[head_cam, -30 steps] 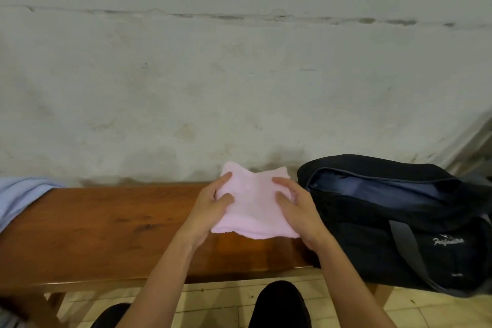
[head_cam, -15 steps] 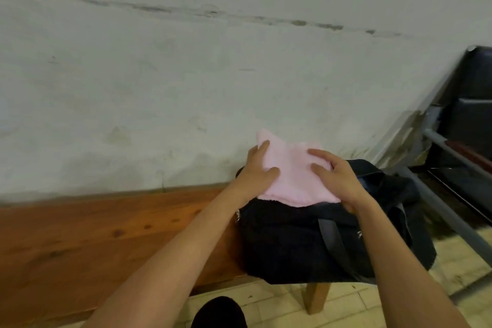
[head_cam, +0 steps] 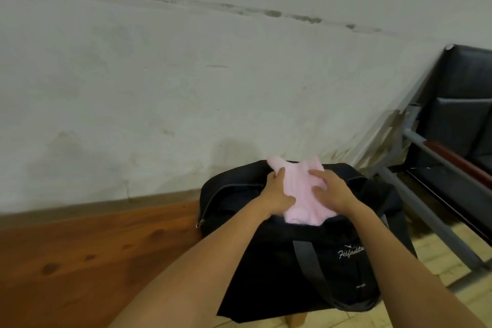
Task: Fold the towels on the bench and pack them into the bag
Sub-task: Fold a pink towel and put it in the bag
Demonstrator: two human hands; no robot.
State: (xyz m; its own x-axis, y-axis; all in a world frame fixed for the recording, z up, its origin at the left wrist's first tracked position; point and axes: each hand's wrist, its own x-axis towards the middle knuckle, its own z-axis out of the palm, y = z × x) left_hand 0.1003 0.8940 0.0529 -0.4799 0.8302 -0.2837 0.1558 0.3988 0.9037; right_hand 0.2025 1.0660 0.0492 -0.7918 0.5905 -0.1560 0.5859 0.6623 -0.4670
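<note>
**Towel at the mouth of the bag**

Towel packing is under way, and one folded piece is about to go in. Largest in view is the wooden bench (head_cam: 87, 253), running along the wall; the black bag (head_cam: 306, 269) stands on its right end, overhanging the front edge a little, with its zip open along the top. A row of dark seats (head_cam: 463, 120) stands well apart to the right, off the bench.

In the bag's opening sits the pink towel (head_cam: 300, 194), folded into a small, somewhat rumpled bundle, its far corners poking above the bag's rear rim and its near end already below the front rim. The left hand (head_cam: 277, 194) grips its left side, thumb on top and fingers curled behind the edge. The right hand (head_cam: 332, 192) holds the right side, fingers spread over the top face and bent onto the cloth.

By my reading, folding of this towel is done and only pushing it down and letting go remains. Whether other towels wait on the bench cannot be told from here.
</note>
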